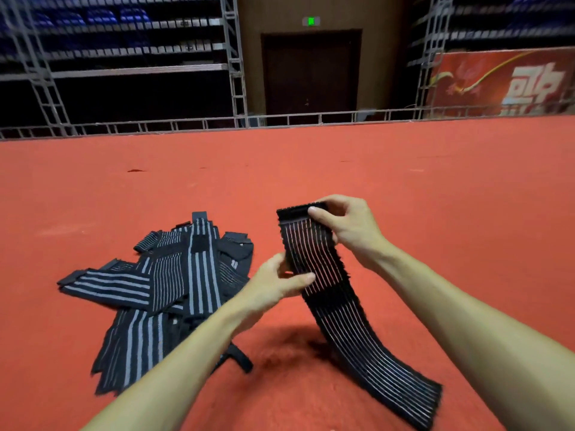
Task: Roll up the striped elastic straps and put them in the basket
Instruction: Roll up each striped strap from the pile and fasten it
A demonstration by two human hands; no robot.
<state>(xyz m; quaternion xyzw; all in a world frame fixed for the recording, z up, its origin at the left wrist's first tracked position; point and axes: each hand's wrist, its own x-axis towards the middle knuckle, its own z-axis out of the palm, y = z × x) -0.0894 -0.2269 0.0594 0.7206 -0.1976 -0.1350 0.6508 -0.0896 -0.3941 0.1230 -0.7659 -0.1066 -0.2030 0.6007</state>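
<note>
Opening of the roll, judging from the pose: one striped elastic strap [311, 244] held up flat, apart from the pile of straps [161, 281] lying to the left on the red floor [311, 169], with no turn wound yet. Pinched at the plain black top end between thumb and fingers of the right hand [348, 228]. Pinched again lower down, at the left edge, by the left hand [273, 284], thumb laid across the striped face.

Long axis running from that raised top end down and back toward the lower right, bowed along the way, with the bottom end resting on the floor close under the right forearm. Stripes running lengthwise.

Next, probably: fold the black end over and wind downward tightly, keeping both edges square while feeding slack up from below. No basket in view; to be located before placing.
</note>
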